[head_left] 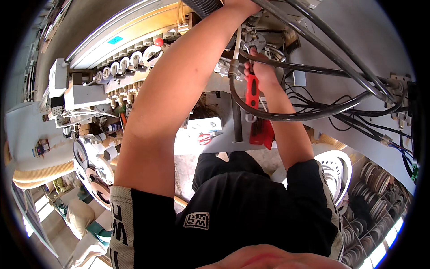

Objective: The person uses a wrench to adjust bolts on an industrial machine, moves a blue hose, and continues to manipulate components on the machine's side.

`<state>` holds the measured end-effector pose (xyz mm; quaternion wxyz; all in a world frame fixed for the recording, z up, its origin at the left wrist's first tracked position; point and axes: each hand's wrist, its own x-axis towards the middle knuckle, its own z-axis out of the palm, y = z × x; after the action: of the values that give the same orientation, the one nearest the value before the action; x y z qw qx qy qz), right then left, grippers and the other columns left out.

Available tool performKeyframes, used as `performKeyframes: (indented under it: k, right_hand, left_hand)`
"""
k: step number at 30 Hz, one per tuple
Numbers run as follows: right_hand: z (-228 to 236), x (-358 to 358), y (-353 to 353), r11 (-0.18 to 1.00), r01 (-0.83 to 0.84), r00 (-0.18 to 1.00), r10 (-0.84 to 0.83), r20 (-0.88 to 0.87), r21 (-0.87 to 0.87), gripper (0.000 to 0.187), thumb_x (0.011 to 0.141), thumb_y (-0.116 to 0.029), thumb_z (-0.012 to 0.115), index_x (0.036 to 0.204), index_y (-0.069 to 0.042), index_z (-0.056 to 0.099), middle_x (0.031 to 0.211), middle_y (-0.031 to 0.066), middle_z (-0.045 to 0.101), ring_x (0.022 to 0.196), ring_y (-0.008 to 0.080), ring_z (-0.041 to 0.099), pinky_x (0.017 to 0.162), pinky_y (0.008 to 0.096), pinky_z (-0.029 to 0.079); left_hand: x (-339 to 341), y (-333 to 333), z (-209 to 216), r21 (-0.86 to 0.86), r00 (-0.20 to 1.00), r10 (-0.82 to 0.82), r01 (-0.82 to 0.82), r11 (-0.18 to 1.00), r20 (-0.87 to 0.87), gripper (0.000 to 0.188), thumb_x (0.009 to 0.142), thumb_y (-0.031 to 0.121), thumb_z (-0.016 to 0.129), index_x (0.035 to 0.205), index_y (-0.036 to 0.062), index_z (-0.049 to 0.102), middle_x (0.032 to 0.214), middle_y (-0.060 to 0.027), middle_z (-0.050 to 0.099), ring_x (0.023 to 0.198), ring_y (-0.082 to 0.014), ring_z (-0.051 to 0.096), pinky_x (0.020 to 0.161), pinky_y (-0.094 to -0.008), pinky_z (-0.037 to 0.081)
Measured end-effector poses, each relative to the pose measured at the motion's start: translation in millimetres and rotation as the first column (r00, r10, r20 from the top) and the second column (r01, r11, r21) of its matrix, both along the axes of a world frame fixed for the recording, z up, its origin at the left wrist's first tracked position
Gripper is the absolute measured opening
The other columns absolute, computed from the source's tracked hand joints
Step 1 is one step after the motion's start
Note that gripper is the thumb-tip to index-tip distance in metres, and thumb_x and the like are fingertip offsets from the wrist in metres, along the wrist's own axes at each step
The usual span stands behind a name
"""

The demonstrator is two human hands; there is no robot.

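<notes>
My right hand (264, 71) is closed around a wrench with a red and black handle (252, 89). The wrench's metal head (256, 42) points away from me, up against metal fittings inside the machine. A black hose crosses in front of my right wrist. Stretched far forward, my left arm ends with my left hand (242, 5) at the top edge of the picture, close to a grey corrugated hose (201, 6); its fingers are hidden. Nearer to my body, a red item (266, 135) lies below the wrench handle, beside a white surface with red-handled scissors (205, 138).
Thick black hoses (304, 115) loop across the work area on the right, with loose black cables (358, 123) behind. A row of rollers (124, 62) and a red knob (159, 42) line the machine at left. A white basket (342, 166) stands by my right elbow.
</notes>
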<state>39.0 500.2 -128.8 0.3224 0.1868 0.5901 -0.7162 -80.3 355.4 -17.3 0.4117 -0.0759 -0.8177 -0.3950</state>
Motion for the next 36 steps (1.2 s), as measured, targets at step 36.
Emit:
performKeyframes:
  k: [36]
  right_hand:
    - [-3.5, -27.2, -37.2, 0.994, 0.031, 0.999, -0.027, -0.039, 0.102, 0.053, 0.102, -0.054, 0.060, 0.092, -0.002, 0.064, 0.069, 0.0053, 0.056, 0.049, 0.0173, 0.052, 0.050, 0.0356, 0.049]
  left_hand:
    - [-5.1, -10.0, -10.8, 0.140, 0.997, -0.083, 0.081, 0.987, 0.006, 0.064, 0.073, 0.026, 0.088, 0.125, 0.0021, 0.058, 0.116, -0.0158, 0.065, 0.111, -0.0342, 0.063, 0.097, -0.0439, 0.049]
